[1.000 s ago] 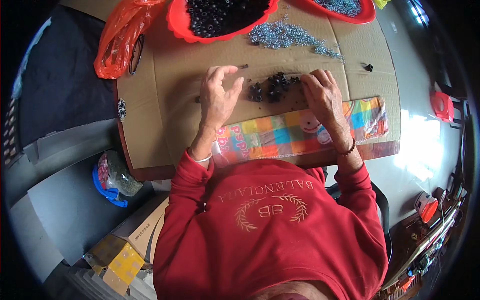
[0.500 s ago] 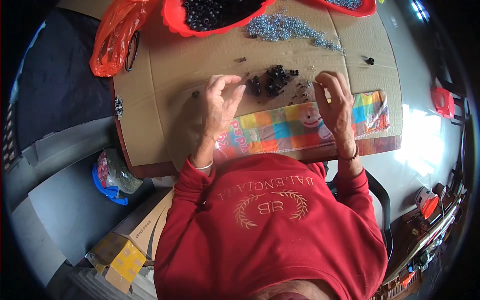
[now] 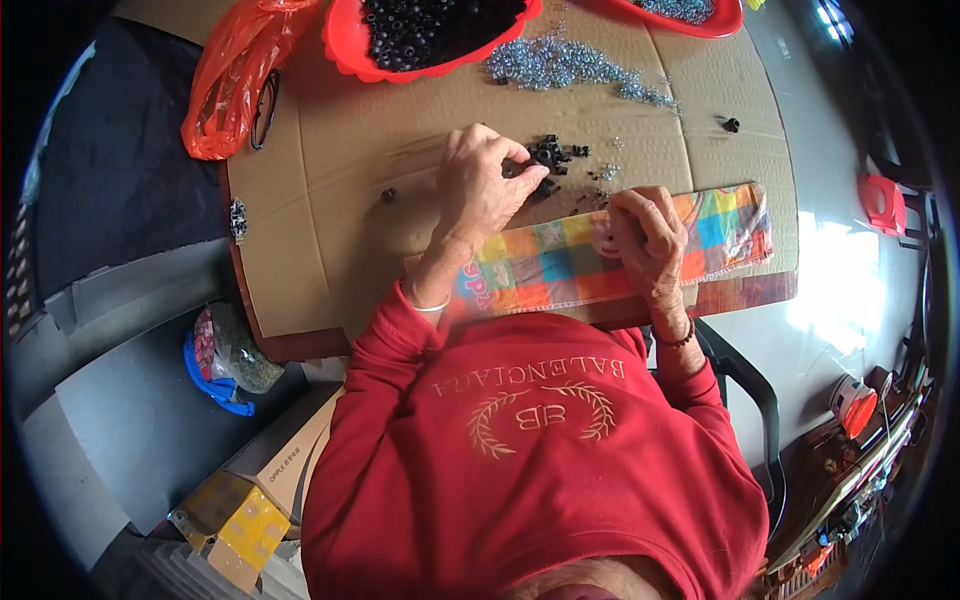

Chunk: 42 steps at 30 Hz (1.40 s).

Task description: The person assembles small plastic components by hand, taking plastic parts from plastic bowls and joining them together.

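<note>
My left hand (image 3: 483,183) reaches to the pile of small black plastic parts (image 3: 550,152) on the cardboard. Its thumb and forefinger are curled together round a black part at the pile's near left side. Closer to me on the right, my right hand (image 3: 652,235) is closed in a pinch above a folded checked cloth (image 3: 560,262). Whatever lies between its fingertips is too small to make out. Tiny clear and metallic pieces (image 3: 606,172) lie scattered between the pile and my right hand.
A red scalloped bowl (image 3: 352,62) of black parts stands at the far side, beside loose silvery springs (image 3: 560,62). Another red dish (image 3: 722,28) holds more. Single black parts lie left (image 3: 389,195) and right (image 3: 732,125). A red plastic bag (image 3: 225,100) sits at the far left.
My left hand has moved right and onto the black pile, its fingers closing there. My right hand has drawn slightly nearer to me and left, over the cloth.
</note>
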{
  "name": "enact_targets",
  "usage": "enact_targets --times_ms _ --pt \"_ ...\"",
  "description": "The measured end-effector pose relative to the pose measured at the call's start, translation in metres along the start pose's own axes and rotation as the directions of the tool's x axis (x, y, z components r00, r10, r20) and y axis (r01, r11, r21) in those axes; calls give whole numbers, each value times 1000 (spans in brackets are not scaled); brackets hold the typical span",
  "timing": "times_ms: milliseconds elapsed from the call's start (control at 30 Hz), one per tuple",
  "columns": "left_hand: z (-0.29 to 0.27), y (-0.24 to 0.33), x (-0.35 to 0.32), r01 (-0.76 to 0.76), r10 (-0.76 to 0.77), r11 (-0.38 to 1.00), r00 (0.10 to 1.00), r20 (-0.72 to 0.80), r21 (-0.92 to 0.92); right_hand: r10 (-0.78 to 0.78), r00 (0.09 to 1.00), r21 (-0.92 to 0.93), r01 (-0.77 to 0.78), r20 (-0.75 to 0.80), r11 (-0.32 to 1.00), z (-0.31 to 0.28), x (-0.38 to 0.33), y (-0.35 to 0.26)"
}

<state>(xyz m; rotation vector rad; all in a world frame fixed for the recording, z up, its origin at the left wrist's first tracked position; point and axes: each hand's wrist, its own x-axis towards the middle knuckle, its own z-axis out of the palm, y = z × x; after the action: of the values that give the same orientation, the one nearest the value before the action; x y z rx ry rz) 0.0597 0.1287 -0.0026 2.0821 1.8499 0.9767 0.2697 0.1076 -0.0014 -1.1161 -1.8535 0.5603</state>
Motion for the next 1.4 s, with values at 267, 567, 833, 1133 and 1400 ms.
enact_targets --times_ms 267,567,833,1133,1400 --pt "-19 19 -14 -7 13 953 1000 17 -303 55 998 61 -56 23 997 -6 -7 -4" --pt "-65 8 -67 416 -234 75 891 389 -906 384 859 731 -497 339 467 18 -9 -51" --pt "-59 -5 -91 445 -337 -204 805 489 -872 314 826 748 -560 468 356 43 -21 -58" --pt "-66 2 -95 514 -346 -104 784 515 -852 285 730 782 -600 622 -171 52 -27 -51" --pt "-58 -2 -96 535 -303 -210 760 575 -818 258 713 756 -583 652 -297 52 -27 -44"
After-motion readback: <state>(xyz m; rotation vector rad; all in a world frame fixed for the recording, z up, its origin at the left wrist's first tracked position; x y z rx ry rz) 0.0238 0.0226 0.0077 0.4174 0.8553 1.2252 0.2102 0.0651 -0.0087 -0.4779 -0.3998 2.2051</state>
